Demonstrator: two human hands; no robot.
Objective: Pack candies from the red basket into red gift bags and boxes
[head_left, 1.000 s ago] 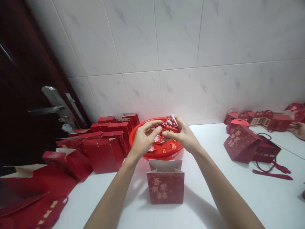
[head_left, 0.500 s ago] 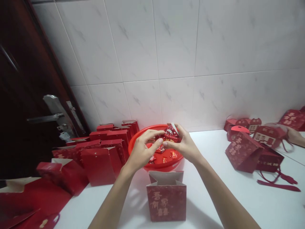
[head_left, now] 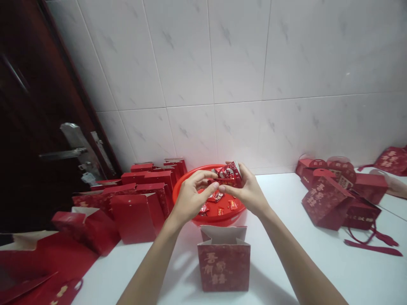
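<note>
Both hands are above a red plastic basket [head_left: 181, 192] with several small wrapped candies [head_left: 233, 205] in it. My right hand [head_left: 249, 188] is closed on red wrapped sweets [head_left: 231, 173], the top one printed with a white double-happiness sign. My left hand [head_left: 190, 192] curls in from the other side, fingertips and thumb at the left end of the same sweets; its far fingertips are partly hidden. Between my forearms a dark red paper gift bag [head_left: 224, 268] with gold characters stands upright, its top open.
Several red gift bags [head_left: 136, 218] stand in rows on the left, beside a dark door with a metal handle [head_left: 63, 153]. On the right lie folded red boxes [head_left: 327, 203] with cords. Another person's hand [head_left: 397, 186] shows at the right edge. A tiled wall [head_left: 190, 131] stands behind.
The sweets in my hands have turned slightly, showing more of the double-happiness print. At right, the other person's hand has shifted with a red box, which is now turned differently.
</note>
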